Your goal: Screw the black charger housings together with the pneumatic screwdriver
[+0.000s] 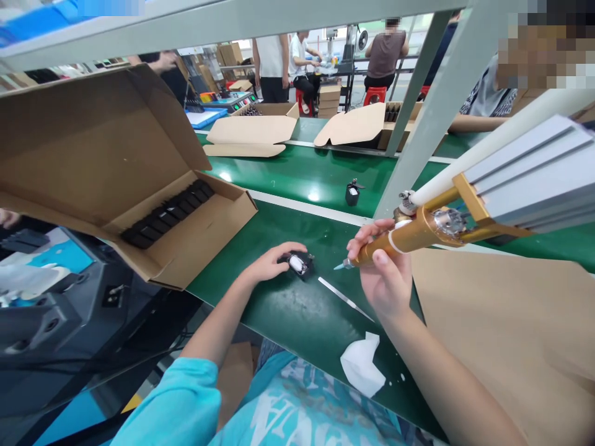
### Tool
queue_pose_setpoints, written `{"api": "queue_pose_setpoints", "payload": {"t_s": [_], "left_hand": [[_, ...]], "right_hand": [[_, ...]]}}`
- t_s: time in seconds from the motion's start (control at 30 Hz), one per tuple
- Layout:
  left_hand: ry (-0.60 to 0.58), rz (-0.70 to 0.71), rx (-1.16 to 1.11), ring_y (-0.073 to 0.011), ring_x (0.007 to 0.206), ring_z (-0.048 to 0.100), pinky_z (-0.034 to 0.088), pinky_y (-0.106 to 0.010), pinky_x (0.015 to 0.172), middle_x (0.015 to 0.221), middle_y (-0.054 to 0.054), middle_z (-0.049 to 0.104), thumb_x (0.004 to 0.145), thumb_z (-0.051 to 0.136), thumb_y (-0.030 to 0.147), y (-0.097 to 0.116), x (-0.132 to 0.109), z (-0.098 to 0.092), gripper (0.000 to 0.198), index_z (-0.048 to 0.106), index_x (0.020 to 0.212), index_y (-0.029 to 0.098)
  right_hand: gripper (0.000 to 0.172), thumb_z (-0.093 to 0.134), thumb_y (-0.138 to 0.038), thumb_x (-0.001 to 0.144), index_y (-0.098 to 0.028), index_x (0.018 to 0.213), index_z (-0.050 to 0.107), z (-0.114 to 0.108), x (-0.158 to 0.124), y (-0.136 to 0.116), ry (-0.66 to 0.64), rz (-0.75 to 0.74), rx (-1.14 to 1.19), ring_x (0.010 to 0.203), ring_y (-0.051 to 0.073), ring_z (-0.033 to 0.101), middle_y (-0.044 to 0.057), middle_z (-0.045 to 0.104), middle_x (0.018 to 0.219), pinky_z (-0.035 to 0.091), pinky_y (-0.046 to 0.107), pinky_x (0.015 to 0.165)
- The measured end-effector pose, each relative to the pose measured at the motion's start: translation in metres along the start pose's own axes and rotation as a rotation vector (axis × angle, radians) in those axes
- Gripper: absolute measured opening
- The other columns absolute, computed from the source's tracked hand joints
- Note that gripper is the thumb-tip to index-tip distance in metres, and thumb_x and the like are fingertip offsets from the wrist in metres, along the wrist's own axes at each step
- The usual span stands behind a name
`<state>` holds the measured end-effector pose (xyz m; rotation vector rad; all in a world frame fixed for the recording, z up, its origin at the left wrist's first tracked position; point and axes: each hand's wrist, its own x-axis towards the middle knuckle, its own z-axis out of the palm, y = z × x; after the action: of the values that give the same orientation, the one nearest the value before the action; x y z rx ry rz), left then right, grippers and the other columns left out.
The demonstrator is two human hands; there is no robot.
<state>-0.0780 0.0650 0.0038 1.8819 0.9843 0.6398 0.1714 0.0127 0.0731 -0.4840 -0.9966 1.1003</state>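
On the green bench, my left hand (pixel 274 262) grips a small black box-like part (pixel 300 265) with a white patch on top; its fingers are closed round the left side. My right hand (pixel 383 272) is wrapped around a gold dispensing gun (pixel 400 243), whose pale blue needle tip (pixel 343 266) points left at the part, a short gap away. Below that tip lies a thin metal strip (pixel 344 297). A crumpled white paper piece (pixel 364 365) rests near the bench's front edge.
An open cardboard box (pixel 204 238) at the left holds a row of black parts (pixel 167 214). Another black part (pixel 352 194) sits on the green conveyor (pixel 279 170). A grey frame post (pixel 418 124) stands ahead. Brown cardboard (pixel 502 322) covers the right side. Several people are in the background.
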Motion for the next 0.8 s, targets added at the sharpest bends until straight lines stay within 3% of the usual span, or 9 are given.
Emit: {"api": "queue_pose_setpoints", "payload": {"t_s": [0.07, 0.17, 0.23, 0.3, 0.43, 0.8], "left_hand": [[0.201, 0.000, 0.107, -0.0253, 0.122, 0.057, 0.050, -0.038, 0.098, 0.138, -0.009, 0.055, 0.083, 0.053, 0.025, 0.000, -0.006, 0.003, 0.048, 0.057, 0.130, 0.026], [0.462, -0.064, 0.395, -0.0285, 0.123, 0.054, 0.051, -0.041, 0.097, 0.138, -0.013, 0.049, 0.083, 0.064, 0.037, 0.007, -0.021, 0.027, 0.062, 0.046, 0.140, 0.024], [0.558, -0.112, 0.543, -0.0308, 0.121, 0.055, 0.052, -0.042, 0.095, 0.135, -0.015, 0.050, 0.078, 0.073, 0.046, 0.009, -0.031, 0.044, 0.073, 0.044, 0.140, 0.022], [0.623, -0.116, 0.634, -0.0296, 0.117, 0.059, 0.053, -0.041, 0.094, 0.128, -0.014, 0.056, 0.079, 0.073, 0.047, 0.007, -0.039, 0.055, 0.065, 0.050, 0.134, 0.021], [0.658, -0.028, 0.738, -0.0262, 0.114, 0.063, 0.053, -0.038, 0.097, 0.123, -0.010, 0.065, 0.085, 0.070, 0.041, 0.000, -0.047, 0.059, 0.044, 0.059, 0.122, 0.021], [0.669, 0.040, 0.838, -0.0260, 0.111, 0.067, 0.056, -0.038, 0.096, 0.124, -0.009, 0.068, 0.086, 0.068, 0.044, -0.004, -0.049, 0.056, 0.047, 0.061, 0.127, 0.022]], "right_hand": [[0.033, 0.067, -0.038, 0.080, -0.030, 0.110, 0.056, 0.000, 0.001, 0.000, 0.004, 0.001, -0.002, 0.066, 0.013, 0.059, 0.000, 0.060, 0.091, 0.050, 0.031, 0.063], [0.032, 0.067, -0.036, 0.081, -0.029, 0.110, 0.057, -0.001, 0.001, -0.001, -0.002, -0.002, 0.012, 0.066, 0.012, 0.060, 0.000, 0.061, 0.091, 0.049, 0.031, 0.062], [0.032, 0.068, -0.036, 0.081, -0.029, 0.110, 0.058, -0.002, 0.002, 0.000, 0.003, 0.000, 0.011, 0.066, 0.012, 0.060, 0.000, 0.061, 0.091, 0.049, 0.030, 0.061], [0.032, 0.068, -0.036, 0.080, -0.030, 0.110, 0.058, -0.003, 0.002, 0.001, 0.008, -0.001, 0.008, 0.065, 0.013, 0.060, 0.000, 0.062, 0.090, 0.049, 0.030, 0.060], [0.032, 0.067, -0.035, 0.081, -0.030, 0.111, 0.058, -0.004, 0.002, 0.002, 0.004, -0.006, 0.025, 0.066, 0.012, 0.060, -0.001, 0.062, 0.090, 0.049, 0.030, 0.060], [0.030, 0.067, -0.032, 0.082, -0.030, 0.111, 0.059, -0.005, 0.001, 0.000, 0.003, 0.000, 0.047, 0.066, 0.011, 0.060, -0.001, 0.062, 0.090, 0.049, 0.029, 0.062]]}}
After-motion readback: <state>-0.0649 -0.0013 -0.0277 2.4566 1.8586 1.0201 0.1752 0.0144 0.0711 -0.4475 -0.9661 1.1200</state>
